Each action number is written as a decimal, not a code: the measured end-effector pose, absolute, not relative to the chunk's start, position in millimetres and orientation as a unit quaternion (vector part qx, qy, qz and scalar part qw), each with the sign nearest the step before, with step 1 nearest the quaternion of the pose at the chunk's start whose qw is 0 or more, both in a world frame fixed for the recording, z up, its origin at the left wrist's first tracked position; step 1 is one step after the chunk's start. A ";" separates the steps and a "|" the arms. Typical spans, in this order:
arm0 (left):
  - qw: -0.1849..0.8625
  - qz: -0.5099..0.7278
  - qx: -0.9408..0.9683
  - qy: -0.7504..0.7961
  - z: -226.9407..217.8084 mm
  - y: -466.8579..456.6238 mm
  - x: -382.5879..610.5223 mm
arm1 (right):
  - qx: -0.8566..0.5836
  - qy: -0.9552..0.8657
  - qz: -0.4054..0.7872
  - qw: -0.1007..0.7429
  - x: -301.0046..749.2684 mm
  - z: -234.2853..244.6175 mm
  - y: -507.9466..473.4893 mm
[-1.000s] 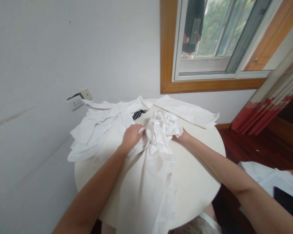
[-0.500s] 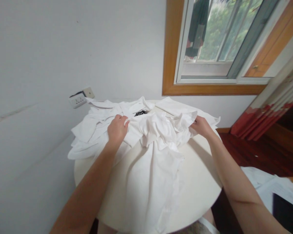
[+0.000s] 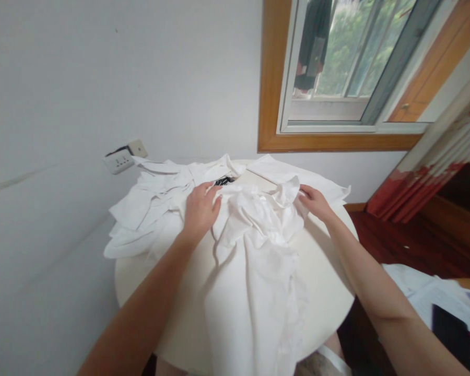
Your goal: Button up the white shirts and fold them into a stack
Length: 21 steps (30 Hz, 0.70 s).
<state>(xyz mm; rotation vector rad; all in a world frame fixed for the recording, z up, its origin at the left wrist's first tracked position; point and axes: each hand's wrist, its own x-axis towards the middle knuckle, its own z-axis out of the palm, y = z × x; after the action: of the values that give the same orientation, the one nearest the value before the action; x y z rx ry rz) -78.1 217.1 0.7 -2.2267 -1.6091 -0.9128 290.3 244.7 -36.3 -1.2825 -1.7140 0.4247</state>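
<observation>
A crumpled white garment (image 3: pixel 254 250) lies across the round cream table (image 3: pixel 329 277), gathered in the middle, its lower part spread toward the front edge. My left hand (image 3: pixel 201 209) is at its upper left edge, fingers bent on the cloth and thumb a little apart from the index finger. On the other side, my right hand (image 3: pixel 314 201) pinches the garment's upper right edge, close to a raised frill. Between the hands the fabric is bunched and folded. Behind my left hand, a small black-and-white patterned item (image 3: pixel 224 180) shows in part.
Loose white cloth pieces (image 3: pixel 141 203) are heaped at the table's left, and another white piece (image 3: pixel 297 175) lies at the back right. A wall socket (image 3: pixel 118 161) sits behind the heap. Papers and a dark flat object (image 3: pixel 450 331) lie low at right, below a red-and-white curtain (image 3: pixel 399 188).
My hands have come closer together, the left moving right and the right moving slightly left. The garment's upper part has bunched more between them.
</observation>
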 end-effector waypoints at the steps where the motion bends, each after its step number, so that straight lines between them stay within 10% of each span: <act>1: 0.084 -0.314 -0.790 -0.520 -3.9 212.5 -65.5 | -0.496 -0.692 0.219 0.477 290.4 -35.9 243.0; 6: -0.034 -0.290 -0.840 -0.458 -42.4 193.8 -18.7 | -0.411 -0.686 0.353 0.486 281.0 -37.8 237.2; 10: -0.048 -0.210 -0.847 -0.486 -59.6 186.4 -10.7 | -0.457 -0.729 0.240 0.449 278.0 -46.6 241.1; 16: -0.053 -0.171 -0.852 -0.491 -62.8 189.8 -15.1 | -0.677 -0.694 0.067 0.237 289.3 -40.2 236.0; 21: -0.052 -0.210 -0.853 -0.476 -69.6 201.6 -20.5 | -0.627 -0.752 0.149 0.140 304.1 -21.3 220.2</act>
<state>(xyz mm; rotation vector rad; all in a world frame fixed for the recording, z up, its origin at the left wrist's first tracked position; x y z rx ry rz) -20.5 201.6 -69.6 -2.7713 -1.5461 -0.6823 304.1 220.2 -21.3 -1.8110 -2.1723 0.4305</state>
